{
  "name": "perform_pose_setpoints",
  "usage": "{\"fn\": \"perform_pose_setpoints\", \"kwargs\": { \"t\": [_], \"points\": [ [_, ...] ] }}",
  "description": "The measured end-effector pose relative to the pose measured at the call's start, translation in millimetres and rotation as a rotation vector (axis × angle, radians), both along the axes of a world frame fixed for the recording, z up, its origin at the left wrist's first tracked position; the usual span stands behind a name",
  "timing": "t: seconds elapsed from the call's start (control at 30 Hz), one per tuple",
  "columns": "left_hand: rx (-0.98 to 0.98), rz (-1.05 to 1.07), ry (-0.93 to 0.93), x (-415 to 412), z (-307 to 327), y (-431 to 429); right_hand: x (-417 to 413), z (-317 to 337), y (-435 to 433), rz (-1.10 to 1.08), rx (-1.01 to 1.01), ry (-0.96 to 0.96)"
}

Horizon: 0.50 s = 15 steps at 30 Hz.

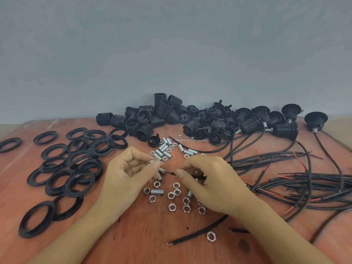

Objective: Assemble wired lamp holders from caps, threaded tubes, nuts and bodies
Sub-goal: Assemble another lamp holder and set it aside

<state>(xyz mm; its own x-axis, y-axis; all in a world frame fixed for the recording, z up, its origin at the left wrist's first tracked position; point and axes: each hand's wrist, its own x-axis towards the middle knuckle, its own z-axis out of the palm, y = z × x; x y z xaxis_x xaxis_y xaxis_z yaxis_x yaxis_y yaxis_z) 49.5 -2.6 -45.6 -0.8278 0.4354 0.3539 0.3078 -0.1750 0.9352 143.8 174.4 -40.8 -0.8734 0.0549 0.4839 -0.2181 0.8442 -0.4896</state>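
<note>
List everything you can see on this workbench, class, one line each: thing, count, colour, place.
rings: dozens, black, table's left
lamp holder bodies: a heap, black, back centre against the wall
caps: a heap, black, right of the bodies
wired holders: several, black, back right
threaded tubes: about a dozen, silver, centre, beyond the hands
nuts: many, silver, centre, mostly near side
wires: many, black with red ends, right
table: one, reddish-brown
wall: one, grey-blue, behind
left grip: bare hand, pinches the held nut, apparently
right grip: bare hand, pinches the held wire, black
</note>
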Motion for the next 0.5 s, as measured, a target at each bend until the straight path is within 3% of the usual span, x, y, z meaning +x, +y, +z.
{"fn": "perform_pose_setpoints", "kwargs": {
  "t": [0.17,0.33,0.5],
  "points": [
    [-0.110,0.079,0.100,0,-1,1,-4,4,11,-0.102,0.022,-0.018],
    [-0.186,0.118,0.187,-4,-5,-1,-22,27,37,-0.398,0.097,0.109],
    [-0.125,0.011,0.048,-2,-2,-2,-55,31,73,-0.661,0.253,-0.473]
  ]
}}
